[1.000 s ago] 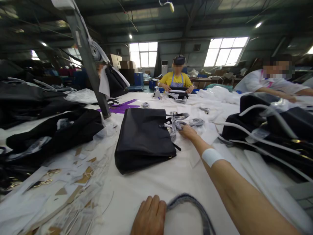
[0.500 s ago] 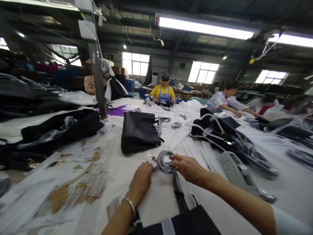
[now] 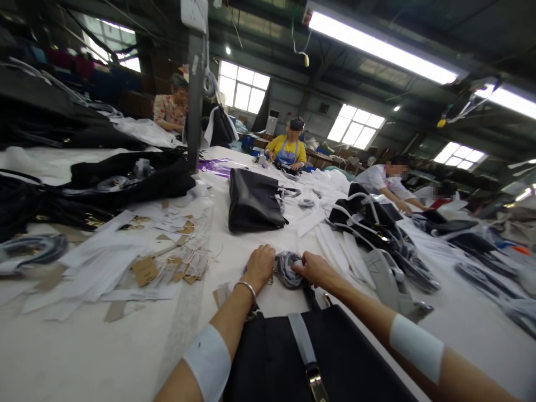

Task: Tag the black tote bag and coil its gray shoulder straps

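A coiled bag strap (image 3: 288,273) in clear plastic wrap is between my two hands, over the white table. My left hand (image 3: 259,270) has its fingers curled over the coil's left end, where a small metal clasp shows beside it; the fingertips are partly hidden. From the right, my right hand (image 3: 315,270) pinches the coil's edge between thumb and fingers. Closest to me lies a black handbag (image 3: 268,357) with a grey-wrapped strip and a gold buckle (image 3: 315,382) on its front. Its dark handle (image 3: 310,300) reaches up towards the coil.
Another black bag (image 3: 255,201) stands beyond my hands. Paper tags and cards (image 3: 144,271) are strewn at the left, near a metal post (image 3: 195,106). Black bags with wrapped handles (image 3: 372,218) and a grey device (image 3: 387,282) are at the right. Several co-workers sit or lean farther off.
My view has tilted and shifted, so more of the near handbag and its buckle shows. My hands have drawn closer together around the coiled strap.
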A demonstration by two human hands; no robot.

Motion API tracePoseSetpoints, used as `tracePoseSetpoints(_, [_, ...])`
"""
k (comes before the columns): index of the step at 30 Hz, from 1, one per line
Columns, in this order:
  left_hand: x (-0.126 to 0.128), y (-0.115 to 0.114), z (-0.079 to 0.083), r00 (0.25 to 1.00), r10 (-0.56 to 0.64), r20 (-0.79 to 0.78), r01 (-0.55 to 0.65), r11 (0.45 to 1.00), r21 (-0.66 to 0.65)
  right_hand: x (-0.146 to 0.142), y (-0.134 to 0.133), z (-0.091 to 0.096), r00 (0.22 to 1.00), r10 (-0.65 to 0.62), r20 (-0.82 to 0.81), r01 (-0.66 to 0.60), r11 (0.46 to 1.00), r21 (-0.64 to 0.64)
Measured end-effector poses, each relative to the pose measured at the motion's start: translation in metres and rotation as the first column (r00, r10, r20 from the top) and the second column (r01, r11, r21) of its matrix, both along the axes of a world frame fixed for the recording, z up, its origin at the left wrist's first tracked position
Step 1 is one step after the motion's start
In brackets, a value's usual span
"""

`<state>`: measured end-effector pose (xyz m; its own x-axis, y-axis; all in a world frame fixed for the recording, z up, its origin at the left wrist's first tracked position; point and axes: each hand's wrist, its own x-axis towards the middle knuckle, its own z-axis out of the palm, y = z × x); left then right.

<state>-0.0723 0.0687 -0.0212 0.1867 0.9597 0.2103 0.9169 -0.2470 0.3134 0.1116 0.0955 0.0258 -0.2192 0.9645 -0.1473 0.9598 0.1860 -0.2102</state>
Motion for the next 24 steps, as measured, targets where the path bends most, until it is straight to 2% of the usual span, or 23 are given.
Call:
tracePoseSetpoints(3, [-0.002, 0.0, -0.002, 0.998, -0.002, 0.062, 0.001, 1.0, 0.004, -0.016, -0.007, -0.005, 0.992, 0.1, 0.08, -0.109, 0.987, 0.116])
tracePoseSetpoints(5, [-0.003, 0.001, -0.004, 0.994, 0.002, 0.106, -0.003, 1.0, 0.002, -0.023, -0.015, -0.003, 0.97, 0.222, 0.1, -0.233, 0.965, 0.118])
tracePoseSetpoints(7, [-0.005, 0.003, -0.006, 0.989, 0.011, 0.149, -0.01, 1.0, -0.007, -0.024, -0.022, 0.0, 0.916, 0.389, 0.097, -0.398, 0.913, 0.092])
tracePoseSetpoints(9, [-0.008, 0.006, -0.008, 0.981, 0.029, 0.19, -0.025, 0.999, -0.021, -0.022, -0.025, 0.002, 0.808, 0.581, 0.093, -0.588, 0.805, 0.08])
tracePoseSetpoints(12, [-0.013, 0.012, -0.009, 0.967, 0.057, 0.248, -0.043, 0.997, -0.063, -0.019, -0.023, 0.005, 0.596, 0.793, 0.124, -0.803, 0.59, 0.09])
tracePoseSetpoints(15, [-0.02, 0.018, -0.008, 0.954, 0.059, 0.295, -0.028, 0.994, -0.11, -0.023, -0.019, 0.006, 0.432, 0.885, 0.177, -0.902, 0.426, 0.071])
tracePoseSetpoints(16, [-0.021, 0.02, -0.007, 0.95, 0.057, 0.306, -0.021, 0.992, -0.122, -0.026, -0.017, 0.005, 0.39, 0.902, 0.186, -0.921, 0.385, 0.065])
tracePoseSetpoints(17, [-0.023, 0.02, -0.006, 0.948, 0.056, 0.314, -0.015, 0.991, -0.132, -0.028, -0.014, 0.003, 0.375, 0.909, 0.185, -0.927, 0.367, 0.072])
tracePoseSetpoints(18, [-0.024, 0.021, -0.006, 0.946, 0.055, 0.318, -0.01, 0.99, -0.14, -0.03, -0.009, 0.001, 0.39, 0.904, 0.172, -0.921, 0.38, 0.092])
tracePoseSetpoints(19, [-0.024, 0.021, -0.005, 0.946, 0.055, 0.319, -0.009, 0.989, -0.146, -0.032, -0.004, -0.003, 0.447, 0.882, 0.151, -0.893, 0.431, 0.131])
tracePoseSetpoints(22, [-0.024, 0.02, -0.004, 0.951, 0.058, 0.303, -0.013, 0.989, -0.149, -0.033, 0.016, -0.016, 0.7, 0.713, 0.042, -0.695, 0.666, 0.272])
tracePoseSetpoints(23, [-0.023, 0.019, -0.003, 0.954, 0.058, 0.294, -0.015, 0.989, -0.147, -0.032, 0.022, -0.02, 0.754, 0.656, 0.006, -0.627, 0.718, 0.302])
tracePoseSetpoints(24, [-0.023, 0.019, -0.003, 0.957, 0.057, 0.285, -0.015, 0.989, -0.144, -0.03, 0.028, -0.022, 0.786, 0.618, -0.015, -0.581, 0.747, 0.322])
